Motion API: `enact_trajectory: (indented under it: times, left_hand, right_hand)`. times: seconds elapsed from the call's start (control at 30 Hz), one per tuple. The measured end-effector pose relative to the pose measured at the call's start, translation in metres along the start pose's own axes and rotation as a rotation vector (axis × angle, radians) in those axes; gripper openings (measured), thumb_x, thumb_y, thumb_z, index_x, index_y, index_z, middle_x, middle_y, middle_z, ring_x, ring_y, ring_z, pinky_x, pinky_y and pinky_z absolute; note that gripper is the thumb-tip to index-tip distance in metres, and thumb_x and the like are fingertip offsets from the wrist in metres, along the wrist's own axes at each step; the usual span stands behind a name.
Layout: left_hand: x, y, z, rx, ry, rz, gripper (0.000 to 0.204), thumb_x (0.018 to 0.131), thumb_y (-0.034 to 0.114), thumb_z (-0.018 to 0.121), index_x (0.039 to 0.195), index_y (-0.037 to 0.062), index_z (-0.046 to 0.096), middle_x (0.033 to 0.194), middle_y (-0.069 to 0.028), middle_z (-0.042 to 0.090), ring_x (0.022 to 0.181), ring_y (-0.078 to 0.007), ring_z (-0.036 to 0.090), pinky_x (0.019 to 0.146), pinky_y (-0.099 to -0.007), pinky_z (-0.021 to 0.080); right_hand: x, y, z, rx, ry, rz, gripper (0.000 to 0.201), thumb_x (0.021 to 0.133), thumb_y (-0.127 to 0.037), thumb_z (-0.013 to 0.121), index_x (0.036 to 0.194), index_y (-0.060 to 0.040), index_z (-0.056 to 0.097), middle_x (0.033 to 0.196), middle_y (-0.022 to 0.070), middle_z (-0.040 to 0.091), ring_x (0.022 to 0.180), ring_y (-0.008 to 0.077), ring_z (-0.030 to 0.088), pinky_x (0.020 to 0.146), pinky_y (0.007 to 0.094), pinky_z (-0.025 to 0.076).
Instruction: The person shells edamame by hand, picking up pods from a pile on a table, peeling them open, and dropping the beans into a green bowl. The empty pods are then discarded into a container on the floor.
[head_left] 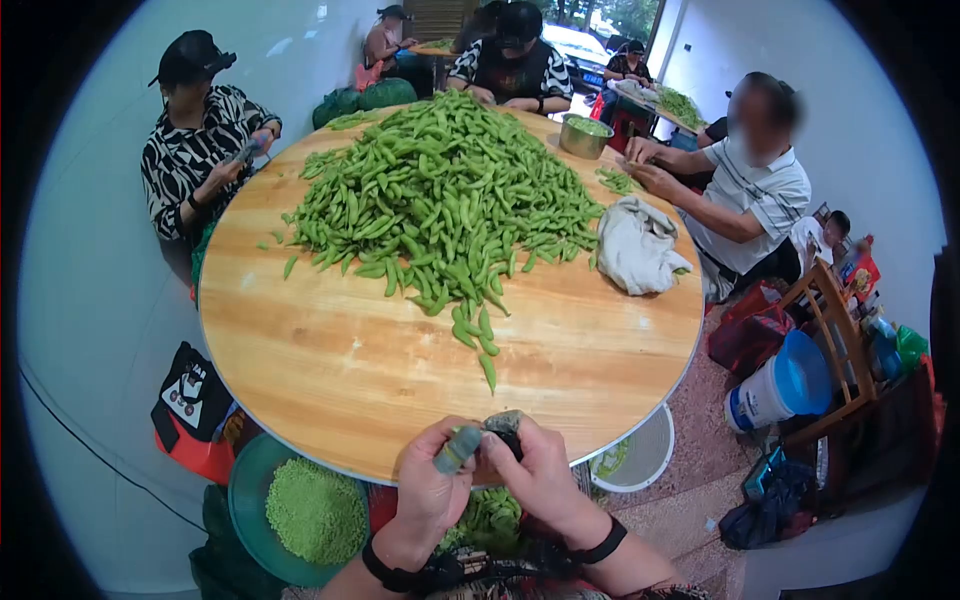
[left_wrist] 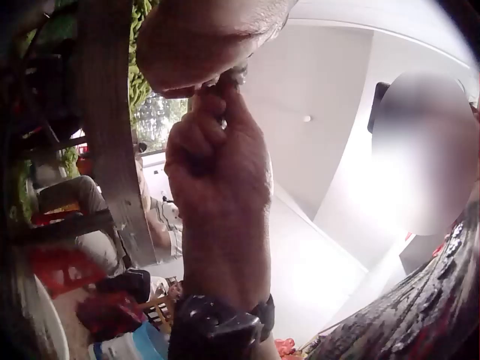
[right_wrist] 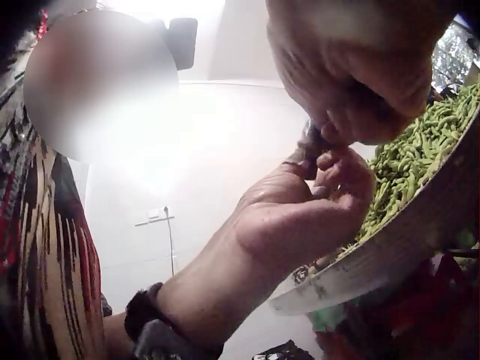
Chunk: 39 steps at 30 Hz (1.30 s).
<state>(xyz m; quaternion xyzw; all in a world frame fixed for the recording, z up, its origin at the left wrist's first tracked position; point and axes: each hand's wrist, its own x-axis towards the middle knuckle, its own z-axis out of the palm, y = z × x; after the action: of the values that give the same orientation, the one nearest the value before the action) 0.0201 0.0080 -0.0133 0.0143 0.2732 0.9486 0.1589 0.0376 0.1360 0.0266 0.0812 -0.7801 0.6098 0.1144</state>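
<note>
Close together at the near edge of the wooden table (head_left: 330,400) are the left hand (head_left: 432,485) and right hand (head_left: 545,470), their fingers curled. A grey-green cover with a yellowish band (head_left: 458,450) wraps the left thumb; a dark cover (head_left: 505,428) is at the right fingertips. The fingertips meet in both wrist views: the left hand (left_wrist: 210,45) looms above the right hand (left_wrist: 221,150), and the right hand (right_wrist: 356,67) is over the left hand (right_wrist: 300,214). Whether something small is between them is hidden. Beyond them lies a heap of green pods (head_left: 440,190).
A green basin of shelled beans (head_left: 315,510) stands below left, a white basket (head_left: 640,450) below right. Pods lie below the hands. On the table are a pale cloth (head_left: 640,245) and a metal bowl (head_left: 585,137). Several people sit around; a white bucket (head_left: 765,395) is at right.
</note>
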Motion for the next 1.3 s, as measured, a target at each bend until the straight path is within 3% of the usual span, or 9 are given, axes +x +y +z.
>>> enact_trajectory:
  times: [0.13, 0.4, 0.6, 0.67, 0.83, 1.0, 1.1, 1.17, 1.3]
  left_hand:
    - [-0.003, 0.006, 0.006, 0.246, 0.039, 0.105, 0.008, 0.086, 0.005, 0.054, 0.093, 0.0019, 0.057, 0.086, -0.0036, 0.059, 0.08, -0.0108, 0.056, 0.071, -0.023, 0.044]
    - [-0.007, 0.006, 0.002, 0.634, 0.046, 0.178, 0.005, 0.086, 0.004, 0.053, 0.086, 0.0022, 0.058, 0.083, -0.0019, 0.057, 0.073, -0.0091, 0.052, 0.066, -0.0216, 0.041]
    - [-0.002, 0.009, -0.013, 0.501, -0.312, 0.2, 0.007, 0.084, 0.001, 0.055, 0.09, 0.0012, 0.058, 0.087, -0.0023, 0.055, 0.077, -0.0093, 0.054, 0.069, -0.0227, 0.045]
    - [-0.004, 0.01, -0.004, 0.299, -0.151, -0.031, 0.009, 0.084, 0.001, 0.055, 0.093, 0.0011, 0.057, 0.089, -0.0024, 0.056, 0.079, -0.0092, 0.055, 0.068, -0.0223, 0.046]
    - [-0.005, -0.007, 0.012, 0.162, 0.075, 0.096, 0.015, 0.082, -0.003, 0.057, 0.097, 0.0005, 0.056, 0.089, -0.0028, 0.057, 0.079, -0.0092, 0.056, 0.068, -0.0202, 0.046]
    - [0.0, 0.003, 0.001, 0.267, 0.13, 0.091, 0.021, 0.079, -0.007, 0.056, 0.099, -0.001, 0.055, 0.085, -0.0039, 0.058, 0.074, -0.0089, 0.055, 0.065, -0.019, 0.044]
    - [0.005, 0.015, -0.007, 0.269, 0.073, 0.137, 0.024, 0.076, -0.01, 0.052, 0.098, -0.0016, 0.055, 0.082, -0.0036, 0.056, 0.069, -0.008, 0.052, 0.061, -0.0183, 0.042]
    - [0.01, 0.022, -0.019, 0.239, 0.052, 0.067, 0.026, 0.074, -0.012, 0.05, 0.097, -0.0014, 0.055, 0.079, -0.0034, 0.055, 0.065, -0.0077, 0.049, 0.059, -0.0182, 0.04]
    - [0.006, 0.015, -0.004, 0.731, -0.002, 0.01, 0.022, 0.082, -0.002, 0.049, 0.103, -0.0013, 0.053, 0.077, -0.0031, 0.056, 0.056, -0.0047, 0.043, 0.046, -0.0154, 0.03]
  right_hand:
    - [-0.003, -0.009, -0.015, 0.42, -0.347, 0.569, 0.027, 0.095, -0.026, 0.044, 0.078, -0.0068, 0.052, 0.062, -0.0044, 0.048, 0.052, 0.0038, 0.042, 0.046, 0.0184, 0.032]
    - [-0.007, 0.002, -0.019, 0.635, -0.426, 0.602, 0.02, 0.095, -0.018, 0.042, 0.087, -0.0041, 0.052, 0.066, -0.0013, 0.049, 0.048, 0.0032, 0.035, 0.045, 0.0168, 0.029]
    - [-0.009, 0.007, -0.02, 1.086, -0.434, 0.842, 0.015, 0.095, -0.016, 0.044, 0.089, -0.0048, 0.052, 0.067, -0.0015, 0.05, 0.044, 0.0015, 0.033, 0.041, 0.0167, 0.027]
    - [-0.008, 0.009, -0.019, 1.157, -0.424, 0.871, 0.015, 0.094, -0.017, 0.045, 0.088, -0.005, 0.053, 0.066, -0.0024, 0.05, 0.044, 0.0013, 0.033, 0.04, 0.0168, 0.026]
    - [-0.003, 0.009, -0.003, -0.049, 0.005, 0.045, 0.015, 0.086, -0.013, 0.058, 0.082, 0.0012, 0.058, 0.061, 0.0069, 0.058, 0.05, 0.0101, 0.051, 0.046, 0.0247, 0.04]
    - [0.006, 0.008, -0.009, -0.037, -0.083, 0.113, 0.015, 0.085, -0.014, 0.058, 0.083, 0.0013, 0.059, 0.061, 0.0113, 0.059, 0.053, 0.0156, 0.056, 0.052, 0.0282, 0.044]
    - [0.036, 0.004, -0.028, -0.019, -0.476, 0.373, 0.017, 0.086, -0.018, 0.056, 0.086, -0.0021, 0.061, 0.063, 0.0146, 0.059, 0.055, 0.0246, 0.059, 0.053, 0.0324, 0.045]
    - [0.065, 0.004, -0.036, -0.536, -0.269, -0.098, 0.016, 0.083, -0.017, 0.055, 0.093, -0.006, 0.06, 0.064, 0.0152, 0.06, 0.06, 0.0306, 0.061, 0.055, 0.0382, 0.047]
    - [0.102, 0.028, -0.037, -1.11, -0.484, -0.18, 0.027, 0.075, -0.012, 0.056, 0.101, -0.0068, 0.057, 0.07, 0.0158, 0.061, 0.065, 0.033, 0.061, 0.058, 0.0433, 0.048]
